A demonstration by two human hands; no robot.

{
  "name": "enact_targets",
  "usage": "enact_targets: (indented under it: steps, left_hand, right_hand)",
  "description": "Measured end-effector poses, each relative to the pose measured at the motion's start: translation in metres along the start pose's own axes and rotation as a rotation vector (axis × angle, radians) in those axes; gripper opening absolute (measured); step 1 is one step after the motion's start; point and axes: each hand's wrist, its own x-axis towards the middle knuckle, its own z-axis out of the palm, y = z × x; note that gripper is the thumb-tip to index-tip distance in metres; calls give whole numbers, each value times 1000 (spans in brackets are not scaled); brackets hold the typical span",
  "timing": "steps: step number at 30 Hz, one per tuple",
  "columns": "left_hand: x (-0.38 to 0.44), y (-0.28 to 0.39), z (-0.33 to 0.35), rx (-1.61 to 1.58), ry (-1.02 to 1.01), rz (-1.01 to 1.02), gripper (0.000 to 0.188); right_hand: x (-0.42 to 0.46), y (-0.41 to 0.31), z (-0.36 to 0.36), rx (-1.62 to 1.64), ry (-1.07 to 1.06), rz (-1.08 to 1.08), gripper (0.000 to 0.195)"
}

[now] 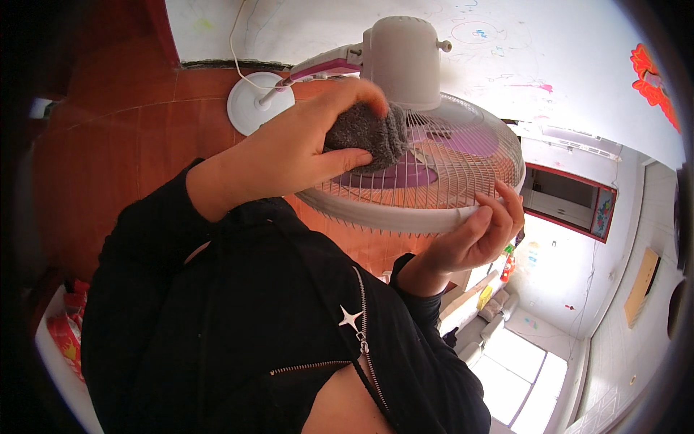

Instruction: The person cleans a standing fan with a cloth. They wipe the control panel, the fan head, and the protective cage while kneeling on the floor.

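Note:
A white and purple pedestal fan stands before me, its round wire guard tilted and its motor housing above. My left hand holds a bunched dark grey cloth against the wires, just below the housing. Purple blades show through the guard. At the guard's near right edge, my right hand has thumb and fingers around the pale rim. The fan's round white base rests on the floor behind my left hand.
A white wall with scribbles rises beyond the fan. A pale cable runs down to the fan's base. Reddish-brown floor lies left. To the right are a red-framed opening, a grey sofa and a bright window. Red packages lie lower left.

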Motion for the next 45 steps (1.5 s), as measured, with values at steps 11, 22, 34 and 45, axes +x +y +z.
enact_targets:
  steps: [11,22,34,45]
  left_hand:
    - [8,9,-2,535,136,558,35]
    - [-22,9,11,466,-118,602,9]
    - [-4,5,2,380,-36,552,10]
    - [-7,-27,-2,344,104,413,28]
  right_hand:
    - [0,-8,0,5,11,27,19]
    - [2,0,-1,7,0,-26,19]
    - [1,-1,1,6,9,7,20]
    - [1,-13,-1,-95,-44,32,14]
